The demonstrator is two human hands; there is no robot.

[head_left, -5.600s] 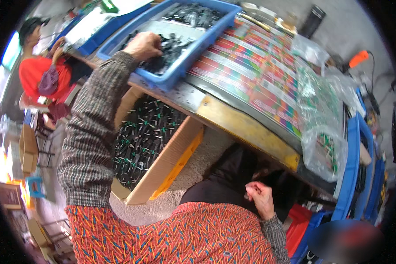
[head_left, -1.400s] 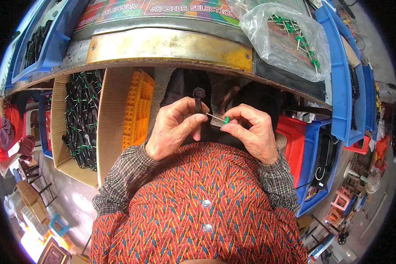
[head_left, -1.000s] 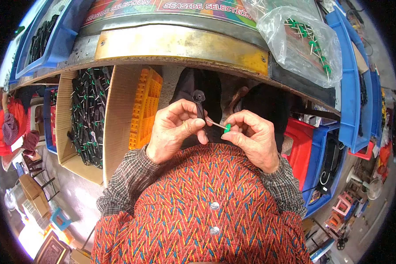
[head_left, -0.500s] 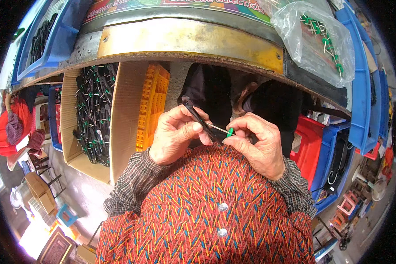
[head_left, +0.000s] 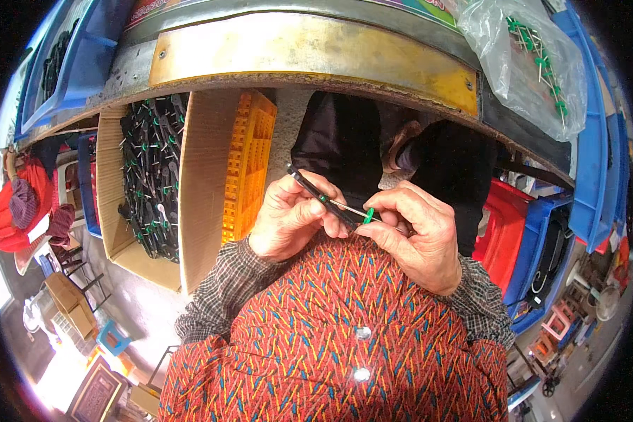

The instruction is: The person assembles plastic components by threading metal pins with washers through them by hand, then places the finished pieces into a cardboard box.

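A slender black part [head_left: 304,181] lies at mid-frame, its long axis slanting from upper left to lower right; the left hand [head_left: 281,224] has its grip clamped on it, fingers partly covering the middle. A green-headed pin [head_left: 369,216], shaft pointing left toward that part, is pinched in the right hand's [head_left: 425,238] grip. Left of centre stand an orange crate [head_left: 250,162] and a cardboard box [head_left: 205,176] of black pieces. The worktop [head_left: 316,53] spans the upper frame, a clear bag [head_left: 498,77] at upper right.

The head fisheye looks down at both hands [head_left: 287,219].
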